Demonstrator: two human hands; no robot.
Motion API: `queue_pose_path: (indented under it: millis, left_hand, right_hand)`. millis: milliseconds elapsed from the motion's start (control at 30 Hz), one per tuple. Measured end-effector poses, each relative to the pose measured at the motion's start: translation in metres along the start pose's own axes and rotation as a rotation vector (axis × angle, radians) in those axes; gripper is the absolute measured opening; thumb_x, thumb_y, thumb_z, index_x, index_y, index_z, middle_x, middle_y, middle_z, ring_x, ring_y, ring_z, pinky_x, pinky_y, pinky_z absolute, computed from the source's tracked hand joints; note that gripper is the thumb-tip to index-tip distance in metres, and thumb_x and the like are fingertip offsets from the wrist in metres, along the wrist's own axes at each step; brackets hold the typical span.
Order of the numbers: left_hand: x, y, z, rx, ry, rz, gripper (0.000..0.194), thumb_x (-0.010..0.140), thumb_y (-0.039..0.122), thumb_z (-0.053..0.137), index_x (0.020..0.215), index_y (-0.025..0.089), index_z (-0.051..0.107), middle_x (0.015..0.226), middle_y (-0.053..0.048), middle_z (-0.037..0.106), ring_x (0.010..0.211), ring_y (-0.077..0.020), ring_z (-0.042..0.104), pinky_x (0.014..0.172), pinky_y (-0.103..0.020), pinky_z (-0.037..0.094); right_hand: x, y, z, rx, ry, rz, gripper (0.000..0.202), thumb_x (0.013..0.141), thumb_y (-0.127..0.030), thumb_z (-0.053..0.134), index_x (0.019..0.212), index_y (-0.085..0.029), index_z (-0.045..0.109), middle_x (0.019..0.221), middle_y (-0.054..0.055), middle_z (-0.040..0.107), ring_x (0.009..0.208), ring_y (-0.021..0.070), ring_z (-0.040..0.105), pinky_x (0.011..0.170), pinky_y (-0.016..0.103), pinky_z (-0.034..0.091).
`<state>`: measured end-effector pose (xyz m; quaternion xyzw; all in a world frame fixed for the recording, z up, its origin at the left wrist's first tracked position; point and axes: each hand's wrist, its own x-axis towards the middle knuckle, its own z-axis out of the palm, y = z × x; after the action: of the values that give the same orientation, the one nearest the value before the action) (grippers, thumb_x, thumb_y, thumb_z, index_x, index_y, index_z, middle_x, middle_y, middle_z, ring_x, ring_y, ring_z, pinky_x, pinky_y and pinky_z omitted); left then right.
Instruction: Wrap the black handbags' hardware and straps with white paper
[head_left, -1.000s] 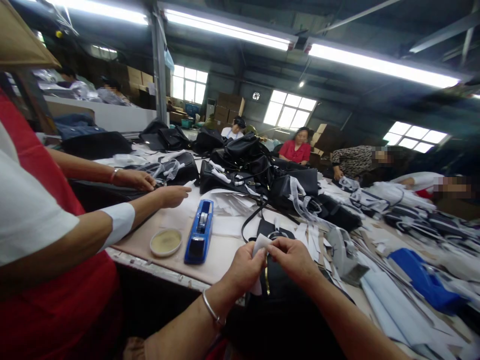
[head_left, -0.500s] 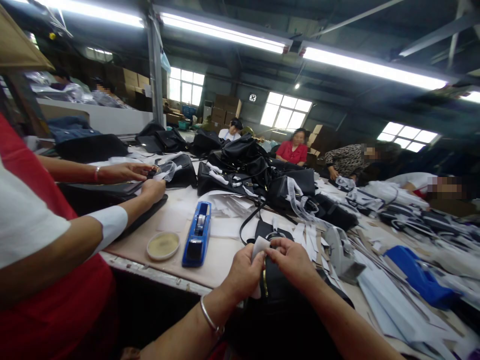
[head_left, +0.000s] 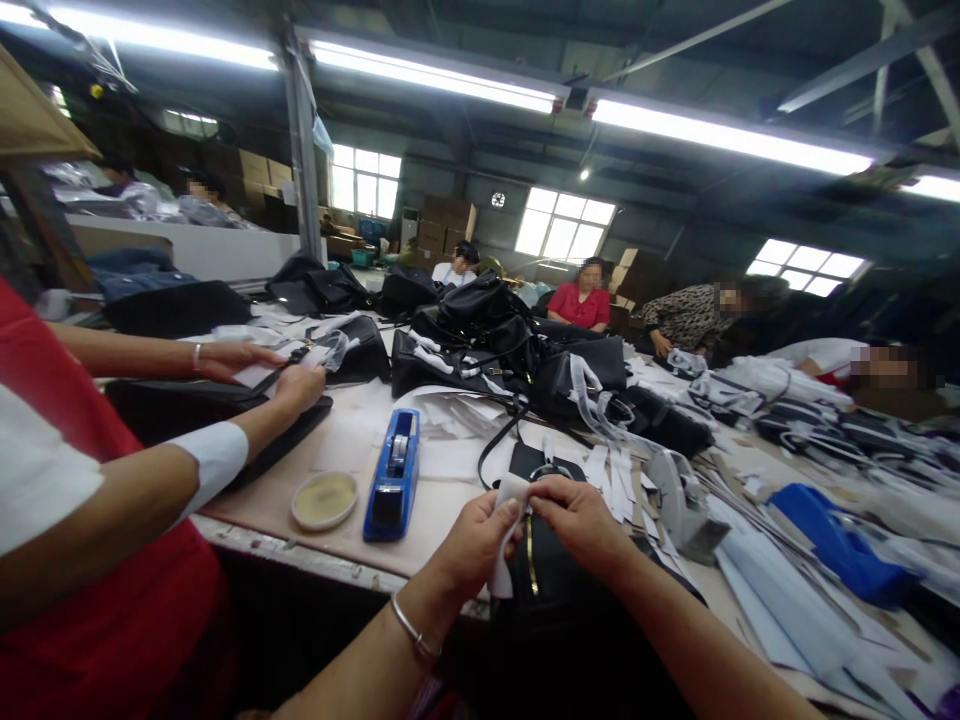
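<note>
Low in the middle of the frame, a white strip (head_left: pixel 512 490) of thin, limp material is held over a black bag (head_left: pixel 570 570). The strip's long axis runs almost upright in the picture, its upper end leaning a little right and its lower end hanging down and slightly left, flaring toward the bottom. The left hand (head_left: pixel 480 535), coming up from the bottom centre, is clamped on it, thumb pressed against its middle; a silver bangle (head_left: pixel 410 631) rings that wrist. The right hand (head_left: pixel 581 520), reaching in from the lower right, has thumb and forefinger together, pinching the strip at its upper right edge. Just right of the strip, a gold zipper (head_left: pixel 533 565) on the bag also runs nearly upright, its top tipping slightly left. The bag's lower part sinks into shadow at the bottom of the frame. Left of centre on the table (head_left: pixel 442 515), a blue tape dispenser (head_left: pixel 392 475) lies with its long axis up the picture, its far end inclined right, near a round shallow dish (head_left: pixel 324 500). A grey tape dispenser (head_left: pixel 675 500) sits right of centre, beside loose paper strips (head_left: pixel 619 485). At the left edge, a co-worker in a red apron (head_left: pixel 150 590) bends both arms toward another dark bag, and more black bags (head_left: pixel 480 340) are heaped mid-frame.
</note>
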<state>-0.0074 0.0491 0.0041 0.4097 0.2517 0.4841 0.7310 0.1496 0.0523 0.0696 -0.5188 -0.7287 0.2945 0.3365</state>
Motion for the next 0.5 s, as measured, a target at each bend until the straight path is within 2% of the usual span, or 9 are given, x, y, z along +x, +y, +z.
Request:
queue_pose_path:
  millis: [167,333,500]
  left_hand:
    - [0.003,-0.003,-0.01,-0.154,-0.133,-0.06,0.037,0.082,0.047,0.071,0.089,0.015,0.053,0.063,0.005,0.051,0.044,-0.0027,0.035,0.044,-0.017,0.023]
    - [0.007,-0.005,-0.019,-0.282,-0.323,-0.128,0.033,0.087,0.045,0.067,0.095,0.016,0.052,0.065,0.005,0.048,0.044,-0.0026,0.033,0.044,-0.017,0.021]
    - [0.013,-0.008,-0.024,-0.365,-0.477,-0.212,0.04,0.081,0.05,0.071,0.088,0.014,0.054,0.06,0.006,0.04,0.041,-0.0033,0.029,0.043,-0.02,0.022]
  right_hand:
    - [0.01,0.003,-0.006,-0.067,-0.062,-0.127,0.015,0.083,-0.024,0.06,0.08,-0.022,0.074,0.078,0.001,0.07,0.078,0.0184,0.062,0.075,0.029,0.045]
    - [0.019,0.008,-0.006,0.148,-0.152,-0.052,0.018,0.081,-0.025,0.063,0.096,-0.018,0.071,0.08,0.001,0.071,0.075,0.0168,0.062,0.072,0.028,0.047]
    - [0.027,0.008,-0.006,0.325,-0.307,-0.002,0.023,0.076,-0.028,0.069,0.097,-0.017,0.07,0.083,0.0,0.07,0.078,0.0166,0.062,0.077,0.028,0.047]
